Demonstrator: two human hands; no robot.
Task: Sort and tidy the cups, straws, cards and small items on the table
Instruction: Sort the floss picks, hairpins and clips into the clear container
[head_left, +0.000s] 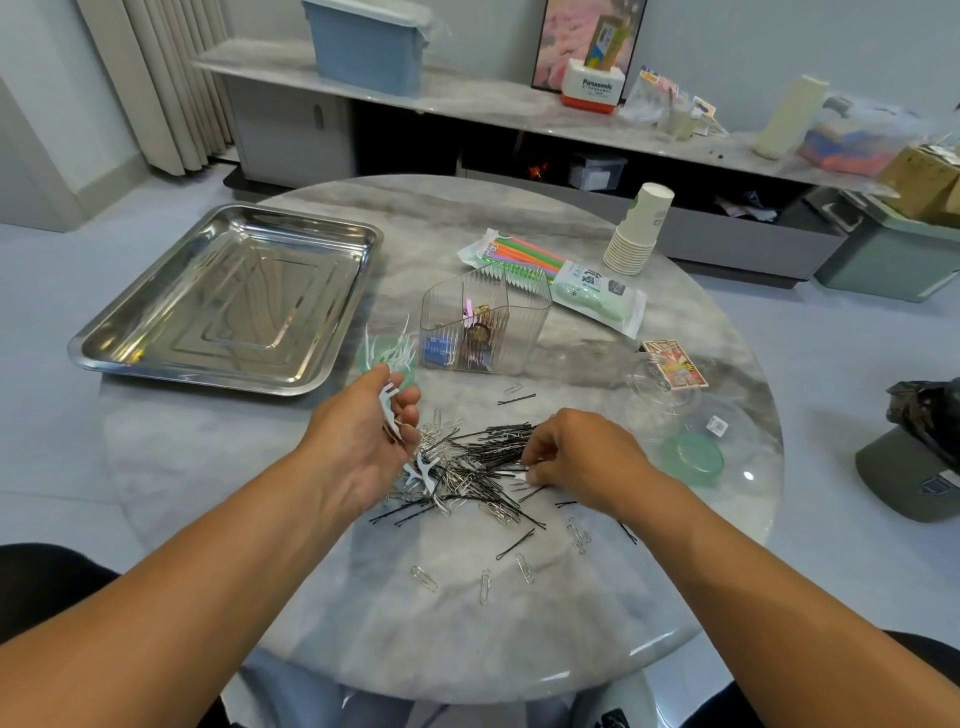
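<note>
White plastic floss picks (423, 470) lie tangled among black hairpins and silver paper clips in a mixed heap (470, 465) on the round grey marble table (363, 634), just on the near side of the clear ribbed plastic organiser (485, 330). The left hand (363, 441) curls round a couple of floss picks (389, 410) already gathered, between the heap and the organiser's left corner, close to a small green dish of picks (387, 356). The right hand (582, 454) pinches something small and pale at the heap's right edge; what exactly, I cannot tell. These pieces look light, thin and springy, likely to snag on each other, so a fingertip pinch at a pick's handle end should lift one clean. Left of the organiser sits a shiny steel tray (228, 296); behind it a packet of coloured straws (550, 273) and stacked paper cups (636, 234); to its right a card deck (672, 364). Bare marble nearer the person gives room for sorting, though stray clips near that rim could slide off.
</note>
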